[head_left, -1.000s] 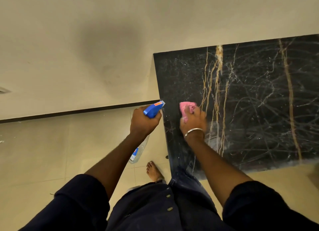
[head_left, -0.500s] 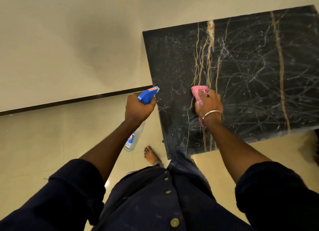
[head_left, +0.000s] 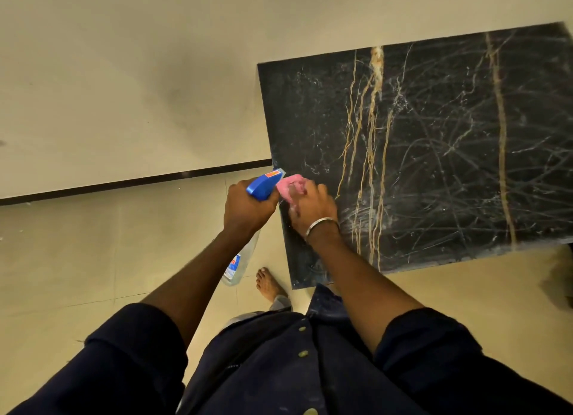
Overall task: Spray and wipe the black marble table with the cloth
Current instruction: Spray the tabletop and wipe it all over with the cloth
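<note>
The black marble table (head_left: 434,154), veined in gold and white, fills the right half of the view and shows wet smears near its front left. My right hand (head_left: 313,208) presses a pink cloth (head_left: 290,186) onto the table's left edge. My left hand (head_left: 246,210) grips a spray bottle (head_left: 263,183) with a blue head; its clear body hangs down below my wrist, over the floor. The bottle's nozzle nearly touches the cloth.
A cream wall (head_left: 124,89) with a dark skirting strip (head_left: 133,180) runs behind and left of the table. Beige floor tiles (head_left: 77,259) lie to the left. My bare foot (head_left: 269,286) stands close to the table's front left corner.
My right hand slid the cloth left, from the gold veins back to the table's left edge, and now sits beside the spray bottle. My left hand stayed about where it was.
</note>
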Available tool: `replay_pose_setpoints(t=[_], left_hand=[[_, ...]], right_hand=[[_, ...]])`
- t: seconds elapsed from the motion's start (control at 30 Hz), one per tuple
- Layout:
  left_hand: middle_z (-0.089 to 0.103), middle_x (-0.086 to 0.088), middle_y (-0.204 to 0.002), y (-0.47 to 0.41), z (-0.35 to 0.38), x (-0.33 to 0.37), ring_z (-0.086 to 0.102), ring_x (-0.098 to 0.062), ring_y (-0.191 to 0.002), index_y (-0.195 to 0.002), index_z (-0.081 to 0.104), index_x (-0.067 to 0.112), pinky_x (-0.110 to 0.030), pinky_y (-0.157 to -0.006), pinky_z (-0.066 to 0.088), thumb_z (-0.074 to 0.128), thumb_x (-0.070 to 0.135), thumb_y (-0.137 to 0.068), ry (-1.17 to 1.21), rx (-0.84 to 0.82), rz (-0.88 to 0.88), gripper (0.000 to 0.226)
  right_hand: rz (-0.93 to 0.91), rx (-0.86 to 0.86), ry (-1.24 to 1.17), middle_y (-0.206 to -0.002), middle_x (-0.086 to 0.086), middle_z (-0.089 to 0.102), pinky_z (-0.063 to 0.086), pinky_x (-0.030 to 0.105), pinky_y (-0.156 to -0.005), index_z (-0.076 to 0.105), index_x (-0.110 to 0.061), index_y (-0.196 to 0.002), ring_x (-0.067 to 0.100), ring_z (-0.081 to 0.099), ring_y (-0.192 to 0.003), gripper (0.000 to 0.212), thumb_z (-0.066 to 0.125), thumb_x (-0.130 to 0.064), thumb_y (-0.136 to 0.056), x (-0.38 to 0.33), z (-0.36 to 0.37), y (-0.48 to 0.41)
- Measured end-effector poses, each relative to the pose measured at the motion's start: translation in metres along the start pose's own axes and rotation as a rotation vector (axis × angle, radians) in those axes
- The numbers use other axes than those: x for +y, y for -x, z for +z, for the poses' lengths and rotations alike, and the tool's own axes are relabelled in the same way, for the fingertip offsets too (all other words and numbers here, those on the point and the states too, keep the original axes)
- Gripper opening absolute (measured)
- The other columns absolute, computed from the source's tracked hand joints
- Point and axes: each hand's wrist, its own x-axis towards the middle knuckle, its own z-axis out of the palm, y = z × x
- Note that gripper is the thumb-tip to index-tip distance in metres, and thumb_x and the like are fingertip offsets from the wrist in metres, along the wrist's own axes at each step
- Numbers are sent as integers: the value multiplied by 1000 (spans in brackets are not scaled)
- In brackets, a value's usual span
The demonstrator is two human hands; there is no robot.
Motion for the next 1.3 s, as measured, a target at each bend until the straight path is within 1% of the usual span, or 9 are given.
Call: replay_pose_setpoints(t=[0.1, 0.23, 0.37, 0.47, 0.7, 0.87, 1.1, 1.2, 1.3], left_hand=[[49, 3, -58, 1, 5, 6, 49, -13, -54, -83, 58, 14, -27, -61, 46, 69, 22, -85, 3, -1, -15, 14], [48, 4, -58, 2, 11, 13, 48, -13, -52, -82, 58, 13, -25, -58, 44, 69, 22, -84, -5, 45, -48, 14], [49, 3, -59, 7, 15, 20, 48, -14, -54, -84, 57, 13, -23, -59, 44, 68, 22, -85, -22, 88, -50, 14], [48, 4, -59, 11, 17, 17, 48, -14, -54, -85, 57, 11, -22, -59, 43, 68, 21, -85, -21, 121, -55, 15], [49, 2, -59, 17, 13, 11, 48, -12, -53, -85, 58, 10, -23, -59, 43, 69, 24, -84, -69, 115, -47, 18], [49, 3, -60, 21, 12, 2, 49, -13, -54, -85, 58, 12, -25, -60, 44, 69, 27, -83, -53, 57, -39, 19], [48, 4, -62, 30, 8, -1, 50, -14, -56, -88, 55, 14, -21, -60, 44, 69, 26, -85, -32, 27, -26, 18], [48, 3, -62, 36, 8, -2, 50, -14, -57, -88, 55, 14, -22, -61, 44, 69, 25, -85, -39, 9, -6, 17], [47, 4, -61, 45, 11, -1, 49, -14, -56, -86, 54, 16, -23, -61, 44, 69, 22, -85, -40, -13, 16, 16]], right_hand=[[187, 55, -27, -128, 16, 47, 45, 41, -83, 46, -22, -137, 35, 46, -109, 52, 52, -33, -86, 63, -6, -1], [413, 104, -74, -127, 18, 45, 45, 44, -85, 51, -20, -133, 38, 43, -111, 48, 52, -31, -86, 136, -15, 1], [490, 126, -93, -128, 21, 44, 47, 47, -84, 50, -16, -133, 40, 44, -110, 50, 55, -30, -85, 132, -14, 1], [418, 136, -123, -125, 21, 48, 46, 45, -82, 52, -14, -127, 39, 47, -106, 48, 57, -28, -82, 91, -12, 2], [15, 14, -57, -124, 16, 49, 47, 37, -78, 41, -16, -131, 29, 49, -101, 47, 54, -30, -89, -19, 10, 26], [-121, 0, -16, -126, 14, 50, 48, 40, -81, 42, -19, -133, 30, 49, -105, 47, 54, -31, -89, -7, 8, 32], [253, 74, 7, -126, 17, 46, 45, 43, -87, 45, -21, -138, 36, 44, -111, 54, 55, -35, -87, 95, -1, 36], [353, 67, 33, -132, 18, 42, 43, 44, -93, 41, -18, -140, 37, 43, -117, 54, 52, -36, -90, 83, -2, 36], [296, 60, 29, -133, 18, 42, 43, 41, -86, 40, -17, -140, 35, 45, -110, 54, 48, -36, -90, 38, 6, 46]])
